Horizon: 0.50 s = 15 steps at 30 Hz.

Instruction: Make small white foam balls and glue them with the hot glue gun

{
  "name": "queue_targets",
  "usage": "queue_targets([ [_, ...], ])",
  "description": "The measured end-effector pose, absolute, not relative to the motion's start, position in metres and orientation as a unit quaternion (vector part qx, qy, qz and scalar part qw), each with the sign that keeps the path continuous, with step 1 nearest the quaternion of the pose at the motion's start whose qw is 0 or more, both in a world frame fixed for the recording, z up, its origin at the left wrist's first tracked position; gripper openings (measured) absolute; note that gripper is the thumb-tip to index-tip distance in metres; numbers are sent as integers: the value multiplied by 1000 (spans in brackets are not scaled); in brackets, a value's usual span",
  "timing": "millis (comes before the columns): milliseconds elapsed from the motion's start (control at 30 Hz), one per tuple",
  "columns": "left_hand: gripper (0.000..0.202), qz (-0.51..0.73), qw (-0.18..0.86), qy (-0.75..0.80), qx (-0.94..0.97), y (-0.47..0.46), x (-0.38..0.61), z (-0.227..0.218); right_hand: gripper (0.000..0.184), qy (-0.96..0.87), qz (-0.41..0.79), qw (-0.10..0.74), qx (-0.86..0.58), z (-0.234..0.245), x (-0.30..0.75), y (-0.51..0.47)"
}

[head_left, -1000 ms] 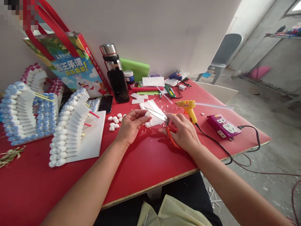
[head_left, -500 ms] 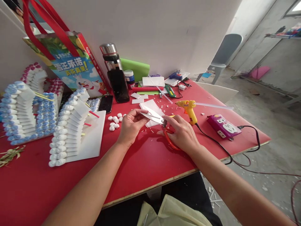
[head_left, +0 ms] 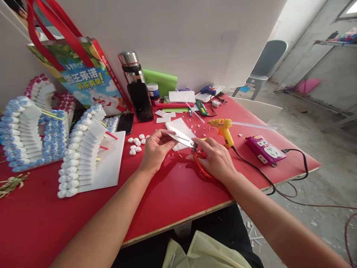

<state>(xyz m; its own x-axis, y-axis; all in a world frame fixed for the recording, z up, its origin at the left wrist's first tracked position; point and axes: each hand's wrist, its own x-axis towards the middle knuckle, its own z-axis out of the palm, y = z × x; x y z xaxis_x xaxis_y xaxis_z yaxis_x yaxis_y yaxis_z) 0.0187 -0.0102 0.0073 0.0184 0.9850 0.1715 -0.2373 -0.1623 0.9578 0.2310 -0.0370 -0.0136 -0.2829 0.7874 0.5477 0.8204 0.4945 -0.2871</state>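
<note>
In my right hand [head_left: 216,158] is a pair of scissors [head_left: 182,138] with orange-red handles, its blades pointing left over the table. My left hand [head_left: 156,149] is closed in a pinch right at the blade tips; whatever lies between its fingers is hidden or too small to name. White paper sheets [head_left: 180,125] lie under the blades, with small white scraps scattered around them. Just left of my left hand sits a group of small white rolled balls [head_left: 135,144].
A yellow glue gun [head_left: 224,130] and a purple power socket block [head_left: 264,150] with cables lie to the right. White-and-blue roll models [head_left: 80,156] stand left. Behind are a phone [head_left: 140,102], a steel flask [head_left: 131,67] and a gift bag [head_left: 83,78].
The scissor blades have closed somewhat, with a narrower gap between them. Both hands stay in nearly the same place.
</note>
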Motion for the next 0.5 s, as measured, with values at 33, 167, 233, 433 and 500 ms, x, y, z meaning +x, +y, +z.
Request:
queue_targets([
  [33,28,587,521,381,488,-10,19,7,47,-800,-25,326,-502,-14,231,-37],
  [167,28,591,516,382,488,-10,19,7,43,-799,-19,325,-505,-15,230,-38],
  [233,29,590,516,386,486,-10,19,7,44,-799,-20,323,-507,-15,230,-38],
  [433,28,586,516,391,488,-9,19,6,45,-799,-37,316,-510,-17,231,-38],
  [500,27,584,515,392,489,-10,19,6,44,-797,-42,320,-510,-17,231,-39],
])
